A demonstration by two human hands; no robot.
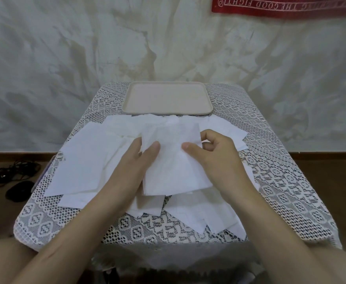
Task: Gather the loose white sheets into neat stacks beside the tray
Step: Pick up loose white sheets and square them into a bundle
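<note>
In the head view, upside-down lettering reading "THE GOOD FIGHT" is seen on a red banner [286, 6], cut off at the upper right. At frame centre, a stack of white sheets [172, 165] is pinched by the left hand [133, 162] and right hand [215, 160], thumbs on top. Loose sheets [82, 160] are spread over the lace-covered surface [280, 181] below the tray [167, 99], partly hidden by the forearms.

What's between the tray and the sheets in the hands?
Head view: more loose white sheets, overlapping on the lace cloth, run from the held sheets up to the tray's near rim.
</note>
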